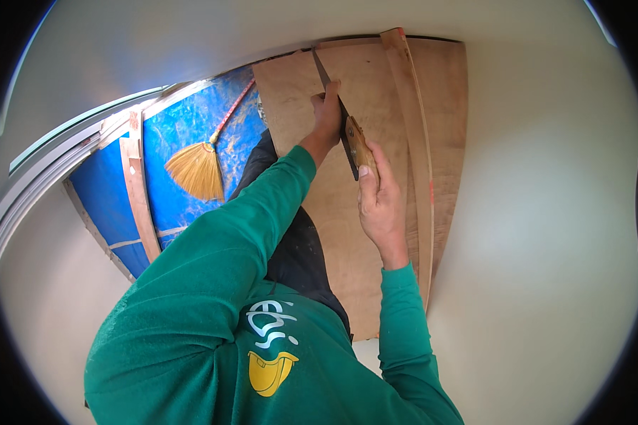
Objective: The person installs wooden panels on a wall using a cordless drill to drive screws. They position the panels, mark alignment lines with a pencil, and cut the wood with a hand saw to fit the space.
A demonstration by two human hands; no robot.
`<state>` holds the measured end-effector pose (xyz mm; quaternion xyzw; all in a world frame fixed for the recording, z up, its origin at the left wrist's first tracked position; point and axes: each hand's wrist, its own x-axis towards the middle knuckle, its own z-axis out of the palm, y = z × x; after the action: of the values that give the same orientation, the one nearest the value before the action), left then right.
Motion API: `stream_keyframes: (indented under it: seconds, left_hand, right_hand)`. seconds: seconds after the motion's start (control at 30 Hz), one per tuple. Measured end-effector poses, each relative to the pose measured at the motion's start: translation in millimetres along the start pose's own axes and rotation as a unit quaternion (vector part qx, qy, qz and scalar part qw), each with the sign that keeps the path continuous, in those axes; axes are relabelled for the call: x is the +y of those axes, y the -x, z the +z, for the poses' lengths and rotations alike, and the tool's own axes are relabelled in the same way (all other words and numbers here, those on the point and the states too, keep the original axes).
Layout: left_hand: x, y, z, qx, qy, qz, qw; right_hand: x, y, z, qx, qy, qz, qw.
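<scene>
A handsaw (pixel 344 131) with a dark blade and a wooden handle slants over a large brown plywood sheet (pixel 298 88), its narrow tip toward the far edge. My left hand (pixel 326 117) is closed around the middle of the blade, with its fingers partly hidden behind it. The wooden handle is in my right hand (pixel 383 209), the thumb and a finger lying along it. A long wooden strip (pixel 412 113) lies lengthwise on the plywood, to the right of the saw.
At left, a blue tarp (pixel 174 127) carries a straw broom (pixel 198 170) with a red handle and a narrow wooden board (pixel 138 191). A metal sliding track (pixel 49 170) runs along the left side. Pale walls (pixel 532 184) stand at right and ahead.
</scene>
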<state>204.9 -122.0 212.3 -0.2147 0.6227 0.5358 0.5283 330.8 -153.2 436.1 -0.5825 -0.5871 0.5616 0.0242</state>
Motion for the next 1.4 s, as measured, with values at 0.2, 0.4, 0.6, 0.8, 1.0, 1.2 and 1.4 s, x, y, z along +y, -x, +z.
stream_keyframes:
  seconds: [0.2, 0.4, 0.6, 0.8, 1.0, 1.2, 1.4]
  left_hand:
    - [-2, 7, -2, -0.019, -0.011, -0.012, 1.000]
    - [-5, -1, -1, -0.034, -0.005, -0.031, 0.999]
    - [15, -11, 16, 0.039, 0.088, -0.041, 0.995]
    - [17, -16, 15, -0.022, 0.108, -0.019, 0.994]
    - [17, -31, 15, -0.039, 0.118, -0.019, 0.992]
    - [25, -24, 15, -0.006, 0.118, -0.030, 0.993]
    - [29, -22, 12, -0.008, 0.120, -0.077, 0.990]
  right_hand:
    - [1, 6, 1, -0.009, 0.001, -0.002, 1.000]
    - [-7, 5, 3, 0.005, 0.048, 0.016, 0.999]
    - [-32, -24, 8, 0.024, 0.121, -0.115, 0.986]
    - [-53, -27, 8, -0.015, 0.166, 0.053, 0.985]
    - [-47, -38, 13, 0.046, 0.159, -0.078, 0.983]
    - [-53, -41, 14, -0.035, 0.201, -0.041, 0.978]
    - [-61, -39, 19, 0.022, 0.157, -0.047, 0.986]
